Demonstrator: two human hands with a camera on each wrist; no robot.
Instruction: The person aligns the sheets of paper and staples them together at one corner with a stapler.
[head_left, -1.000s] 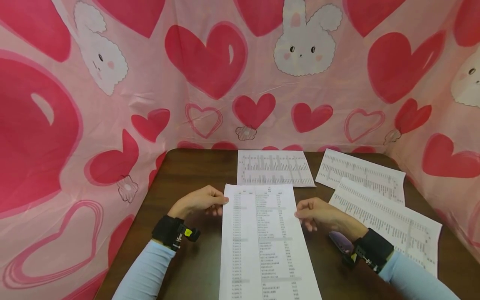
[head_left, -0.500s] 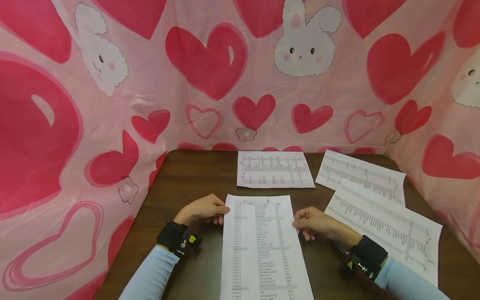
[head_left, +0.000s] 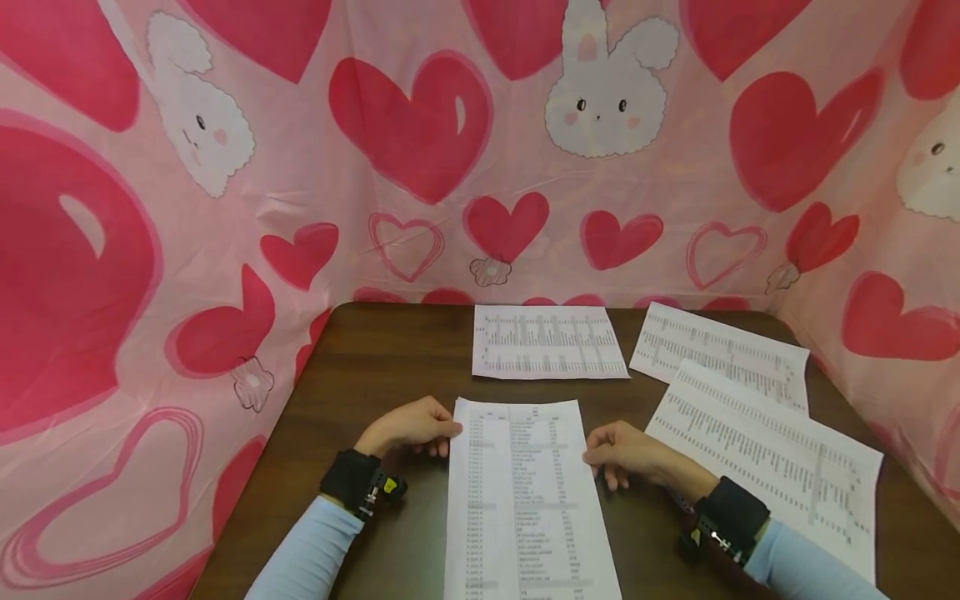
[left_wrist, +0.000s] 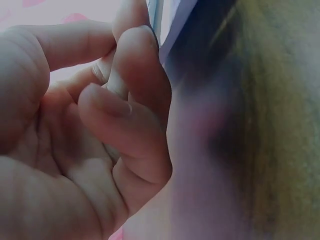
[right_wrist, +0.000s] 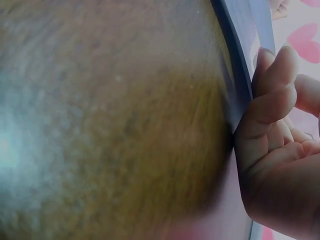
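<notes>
A: Where is the printed sheet (head_left: pixel 525 500) the hands are working on?

B: Flat on the dark brown tabletop (head_left: pixel 390 350), at the 6 o'clock side nearest the person, running lengthwise off the bottom of the head view. Its far corners sit between the two hands.

A: And how do the hands stand?

B: The left hand (head_left: pixel 408 427) has its fingers curled, thumb and fingertips pinching the sheet's left edge near the top corner; the left wrist view shows the curled fingers (left_wrist: pixel 125 100) closed against a thin paper edge. The right hand (head_left: pixel 626 454) does the same on the right edge, its fingertips (right_wrist: pixel 272 80) pressed to the paper from below.

A: What else lies there?

B: Three more printed pages: one (head_left: pixel 549 342) at 12 o'clock, one (head_left: pixel 720 354) at about 1 o'clock, and one (head_left: pixel 765 458) at 3 o'clock overlapping it. Behind is a pink backdrop (head_left: pixel 412 125) with hearts and rabbits.

A: How far along does it look?

B: I'd judge the three pages as already laid out and this one gripped but not yet placed or lifted.
</notes>
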